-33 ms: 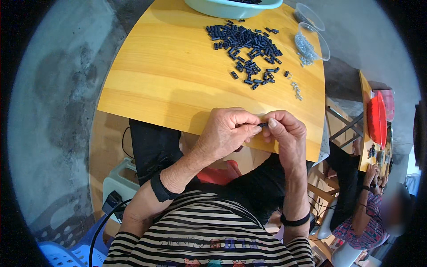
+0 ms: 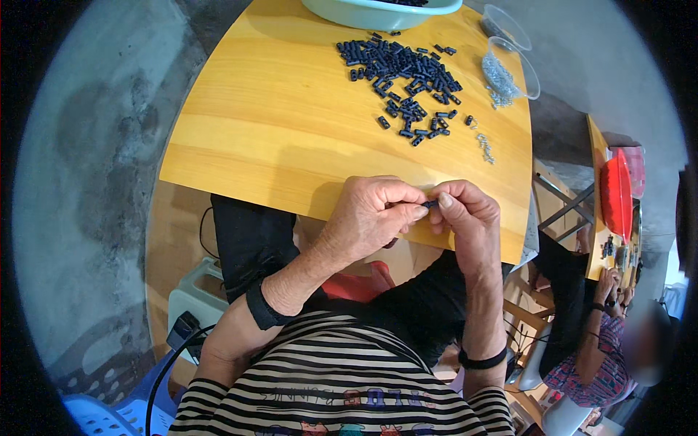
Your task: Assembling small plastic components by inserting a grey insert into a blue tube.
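1. Left hand (image 2: 371, 218) and right hand (image 2: 465, 214) together pinch one small dark piece (image 2: 431, 204) above the surface (image 2: 291, 123)'s near edge.
2. A slipping pinch likely drops it past that edge.

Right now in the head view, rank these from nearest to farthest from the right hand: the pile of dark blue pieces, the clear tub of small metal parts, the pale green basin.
1. pile of dark blue pieces, mid-table beyond the right hand.
2. clear tub of small metal parts, at the table's right edge.
3. pale green basin, at the far edge.
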`<act>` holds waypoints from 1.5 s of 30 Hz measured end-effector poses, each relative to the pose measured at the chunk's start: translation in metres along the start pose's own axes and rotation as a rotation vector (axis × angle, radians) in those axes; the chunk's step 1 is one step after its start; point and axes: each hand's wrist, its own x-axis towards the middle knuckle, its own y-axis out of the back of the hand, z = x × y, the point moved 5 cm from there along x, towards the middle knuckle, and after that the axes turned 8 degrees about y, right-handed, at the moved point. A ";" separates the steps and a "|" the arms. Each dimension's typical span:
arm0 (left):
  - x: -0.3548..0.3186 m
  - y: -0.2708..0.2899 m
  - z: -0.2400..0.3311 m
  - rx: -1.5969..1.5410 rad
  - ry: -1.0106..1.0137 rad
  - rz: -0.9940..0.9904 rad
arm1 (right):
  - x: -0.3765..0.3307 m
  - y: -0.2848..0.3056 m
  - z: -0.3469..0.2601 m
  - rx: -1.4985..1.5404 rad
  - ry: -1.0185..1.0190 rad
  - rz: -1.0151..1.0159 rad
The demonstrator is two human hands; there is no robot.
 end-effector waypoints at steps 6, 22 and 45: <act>0.000 0.000 0.002 0.030 -0.029 -0.001 | 0.003 -0.001 0.014 0.199 -0.119 -0.015; -0.003 -0.001 0.003 -0.012 -0.032 0.051 | 0.003 -0.005 0.011 0.213 -0.105 -0.049; -0.034 0.003 0.006 -0.179 0.061 0.071 | -0.002 -0.017 -0.015 0.030 0.204 -0.198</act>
